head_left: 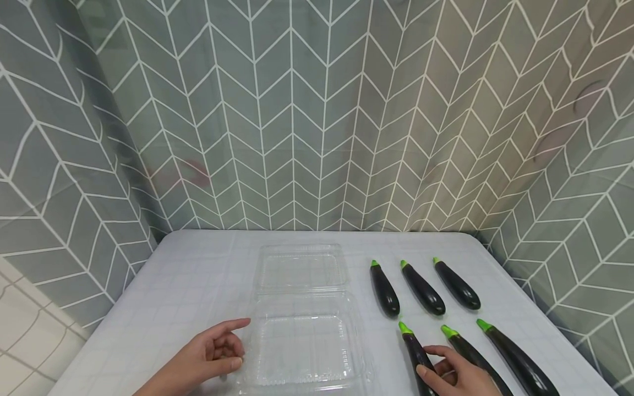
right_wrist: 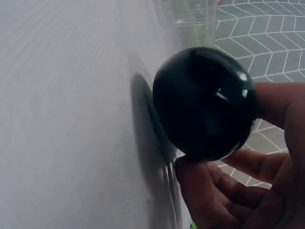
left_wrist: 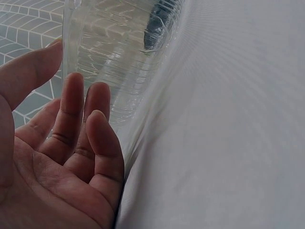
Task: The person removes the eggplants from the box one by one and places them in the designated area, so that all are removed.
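My right hand (head_left: 458, 375) pinches a dark eggplant (head_left: 414, 352) with a green stem end, thumb on one side and fingers on the other. In the right wrist view the rounded bottom of that eggplant (right_wrist: 202, 102) faces the camera, just off the white cloth. My left hand (head_left: 218, 350) is at the left edge of a clear plastic clamshell container (head_left: 303, 352), its fingers loosely bent. The left wrist view has the fingertips close to the container's wall (left_wrist: 114, 52); whether they touch it I cannot tell. The container's lid (head_left: 303, 269) is folded back behind its base.
Right of the held one lie two more eggplants (head_left: 475, 352), (head_left: 517, 357). Behind them is a row of three eggplants (head_left: 384, 289), (head_left: 423, 289), (head_left: 457, 283). A white cloth covers the table (head_left: 198, 275). Grey chevron-patterned curtains (head_left: 307, 110) hang around its back and sides.
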The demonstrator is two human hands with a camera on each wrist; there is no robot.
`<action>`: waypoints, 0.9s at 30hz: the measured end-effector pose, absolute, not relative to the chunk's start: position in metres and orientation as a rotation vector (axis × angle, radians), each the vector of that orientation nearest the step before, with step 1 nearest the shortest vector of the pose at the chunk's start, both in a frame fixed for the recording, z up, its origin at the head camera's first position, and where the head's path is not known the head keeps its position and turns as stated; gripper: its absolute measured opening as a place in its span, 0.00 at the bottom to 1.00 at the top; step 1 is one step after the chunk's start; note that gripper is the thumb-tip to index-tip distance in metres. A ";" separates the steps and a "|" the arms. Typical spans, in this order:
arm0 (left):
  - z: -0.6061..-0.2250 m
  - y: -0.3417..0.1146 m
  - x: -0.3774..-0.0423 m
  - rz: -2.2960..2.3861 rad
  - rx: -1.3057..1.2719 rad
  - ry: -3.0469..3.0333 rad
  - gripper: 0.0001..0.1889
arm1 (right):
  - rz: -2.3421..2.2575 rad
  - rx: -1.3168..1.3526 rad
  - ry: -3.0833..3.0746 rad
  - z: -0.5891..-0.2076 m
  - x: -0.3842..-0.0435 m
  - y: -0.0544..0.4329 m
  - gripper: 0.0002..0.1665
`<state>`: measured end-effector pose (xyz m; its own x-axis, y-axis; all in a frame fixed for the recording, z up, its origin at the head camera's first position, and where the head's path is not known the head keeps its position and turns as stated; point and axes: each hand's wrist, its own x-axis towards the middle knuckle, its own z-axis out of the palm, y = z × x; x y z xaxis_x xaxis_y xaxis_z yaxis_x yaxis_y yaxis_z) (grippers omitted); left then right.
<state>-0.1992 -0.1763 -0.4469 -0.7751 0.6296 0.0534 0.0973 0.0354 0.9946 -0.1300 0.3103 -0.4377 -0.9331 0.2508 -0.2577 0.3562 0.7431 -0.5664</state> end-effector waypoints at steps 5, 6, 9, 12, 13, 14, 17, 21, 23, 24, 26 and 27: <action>-0.448 -0.177 -0.199 1.793 0.734 1.914 0.32 | -0.929 0.455 2.810 -0.437 -0.129 0.308 0.40; -0.448 -0.177 -0.199 1.792 0.733 1.915 0.32 | -0.917 0.445 2.818 -0.437 -0.129 0.308 0.40; -0.448 -0.177 -0.200 1.792 0.731 1.914 0.32 | -0.875 0.443 2.838 -0.435 -0.130 0.307 0.41; -0.448 -0.176 -0.200 1.790 0.730 1.915 0.32 | -0.827 0.429 2.867 -0.434 -0.133 0.307 0.43; -0.448 -0.176 -0.200 1.791 0.729 1.914 0.32 | -0.819 0.429 2.872 -0.433 -0.133 0.308 0.43; -0.448 -0.176 -0.200 1.791 0.729 1.915 0.32 | -0.817 0.433 2.872 -0.433 -0.133 0.307 0.43; -0.447 -0.176 -0.199 1.790 0.729 1.911 0.32 | -0.818 0.426 2.865 -0.434 -0.135 0.308 0.44; -0.447 -0.177 -0.199 1.794 0.741 1.908 0.32 | -0.812 0.417 2.853 -0.432 -0.136 0.308 0.45; -0.447 -0.177 -0.199 1.800 0.751 1.904 0.32 | -0.798 0.403 2.852 -0.430 -0.136 0.308 0.45; -0.447 -0.177 -0.200 1.803 0.755 1.902 0.32 | -0.790 0.395 2.851 -0.429 -0.136 0.308 0.45; -0.448 -0.177 -0.200 1.807 0.766 1.900 0.32 | -0.783 0.386 2.850 -0.428 -0.135 0.307 0.45; -0.448 -0.178 -0.200 1.807 0.764 1.901 0.32 | -0.784 0.387 2.847 -0.427 -0.135 0.307 0.45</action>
<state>-0.1996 -0.1775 -0.4480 -0.7671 0.6368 0.0775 0.1097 0.0112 0.9939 -0.1350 0.3070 -0.4271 -0.9533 0.2039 -0.2230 0.2893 0.8288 -0.4790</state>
